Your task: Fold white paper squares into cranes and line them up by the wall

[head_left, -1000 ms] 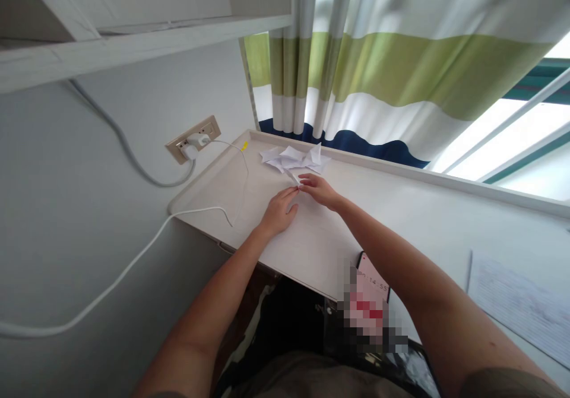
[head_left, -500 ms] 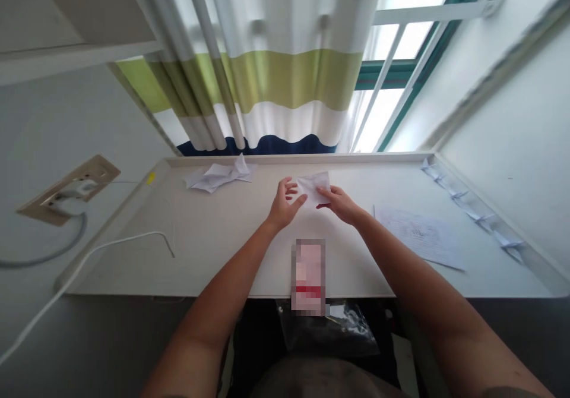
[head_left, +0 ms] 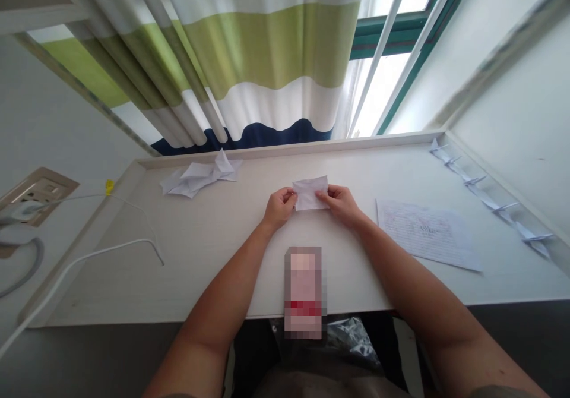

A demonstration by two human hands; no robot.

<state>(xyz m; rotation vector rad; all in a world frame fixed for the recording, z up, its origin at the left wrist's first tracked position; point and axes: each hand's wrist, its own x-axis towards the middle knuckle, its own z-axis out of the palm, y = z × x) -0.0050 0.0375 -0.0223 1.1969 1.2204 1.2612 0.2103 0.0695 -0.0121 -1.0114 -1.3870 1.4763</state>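
Note:
A small folded piece of white paper (head_left: pixel 310 194) is held up just above the white desk, between both hands. My left hand (head_left: pixel 280 207) pinches its left edge with thumb and fingertips. On the other side, my right hand (head_left: pixel 342 204) grips the right edge, its thumb lying on the front face. Slight creases show on the paper; whatever lies behind it is hidden. Below the hands, at the desk's front edge, lies a flat rectangular object (head_left: pixel 303 291) that is pixelated, pale pink with a red band.
Crumpled folded papers (head_left: pixel 200 175) lie at the back left of the desk (head_left: pixel 214 231). To the right is a sheet with writing (head_left: pixel 427 231), and several small folded paper shapes (head_left: pixel 503 205) line the right edge. A white cable (head_left: pixel 116 246) crosses the left side from a wall socket (head_left: pixel 42 193).
My left hand has closed on the paper's left edge, where before its fingers were apart beside it. The paper is now held level by both hands. The camera view has tilted and shifted.

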